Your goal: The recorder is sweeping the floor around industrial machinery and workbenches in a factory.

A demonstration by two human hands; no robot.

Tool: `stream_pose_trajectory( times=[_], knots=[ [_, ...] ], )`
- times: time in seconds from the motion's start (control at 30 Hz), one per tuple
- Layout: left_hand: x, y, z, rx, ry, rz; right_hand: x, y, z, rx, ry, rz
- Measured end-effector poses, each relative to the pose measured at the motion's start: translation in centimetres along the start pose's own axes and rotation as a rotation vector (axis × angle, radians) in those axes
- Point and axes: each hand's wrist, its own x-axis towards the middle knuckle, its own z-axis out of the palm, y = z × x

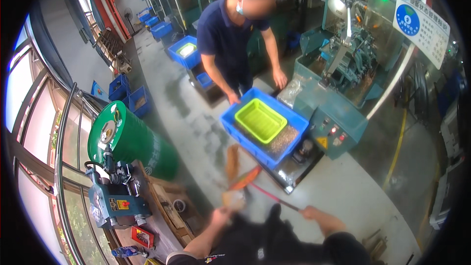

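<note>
My right hand (315, 214) is closed round the dark end of a thin red stick (267, 194), which slants up and left to a blurred orange-red piece (246, 178). Whether the two are joined I cannot tell. A brown, bristly-looking strip (232, 163) stands just beyond that piece. My left hand (222, 216) is closed at a pale tan thing (234, 199), too smeared to name. Ahead, a blue crate (228, 125) holds a yellow-green basket (265, 140) and many small brownish metal-looking pieces (284, 139).
A co-worker (228, 39) stands beyond the crate, one hand near its rim. At right is a green machine (333, 132) with a control panel. On the left stand a green drum (147, 142) and a bench machine (117, 201). Blue bins (162, 30) line the aisle.
</note>
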Motion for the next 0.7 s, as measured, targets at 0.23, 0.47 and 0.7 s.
stream_pose_trajectory(
  times=[0.23, 0.47, 0.7],
  knots=[
    [0.4, -4.0, 0.3, 0.012, 0.04, 0.0, -3.4, -3.8, -4.3, 0.092, -0.116, 0.149],
    [1.5, -4.1, -0.3, -0.078, 0.053, 0.006, 0.3, -0.1, -1.7, 0.019, -0.135, 0.063],
    [4.3, -9.2, -0.7, 0.092, 0.042, 0.226, 4.4, 3.4, 1.8, -0.078, -0.034, -0.016]
  ],
)
